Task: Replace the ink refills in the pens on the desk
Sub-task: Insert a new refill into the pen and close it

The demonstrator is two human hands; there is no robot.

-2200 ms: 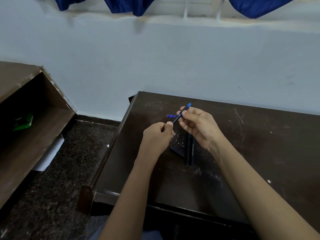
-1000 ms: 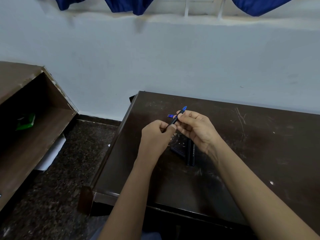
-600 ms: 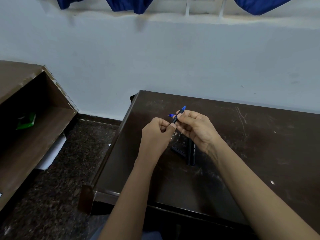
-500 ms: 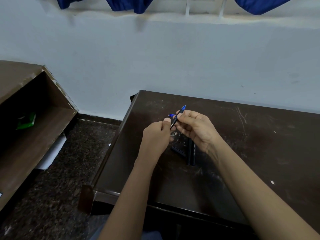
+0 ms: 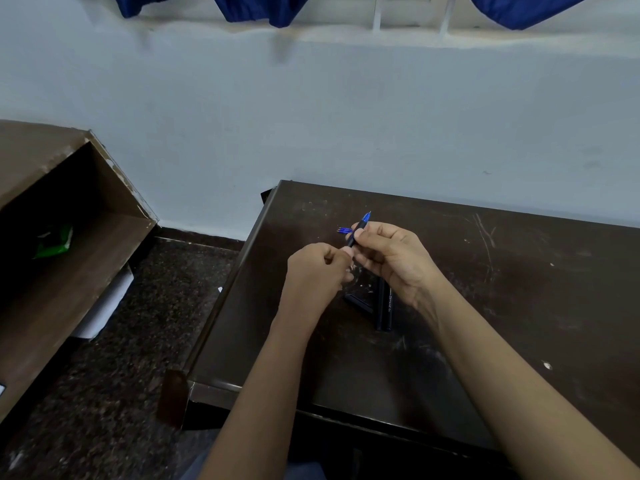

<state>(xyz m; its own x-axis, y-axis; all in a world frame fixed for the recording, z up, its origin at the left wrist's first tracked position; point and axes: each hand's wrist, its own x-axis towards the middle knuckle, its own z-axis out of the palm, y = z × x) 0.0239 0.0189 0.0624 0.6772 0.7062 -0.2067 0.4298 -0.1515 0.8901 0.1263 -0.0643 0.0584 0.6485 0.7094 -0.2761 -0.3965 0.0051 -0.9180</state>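
Dark, scratched desk (image 5: 519, 306) fills the lower right of the frame against a pale wall, and the work sits near its left edge, at the middle of the picture. I see the right hand (image 5: 391, 258) with its fingers curled round a black pen (image 5: 356, 233), whose blue tip points up toward the wall. The left hand (image 5: 315, 271) is balled tight, thumb and forefinger meeting at the pen's lower end. I judge it is pinching that end to twist or pull, with the right hand as the anchor. Held tilted and off the desk, the pen leaves both hands room to turn.

Spare refills (image 5: 344, 230) lie flat just beyond the fingers, partly hidden behind the pen. Two black pens (image 5: 383, 308) lie side by side below the right hand. A short black piece (image 5: 358, 302) lies slanted beside them, and I cannot tell whether it is a cap or a barrel half. All of it is within easy reach, I reckon.

The desk's left edge runs close by the left wrist, so a small part dropped that way could go to the floor (image 5: 138, 323). Toward the right of the frame the desktop stretches on, the safer side for setting parts down. An open wooden shelf (image 5: 69, 254) stands well apart at the left.
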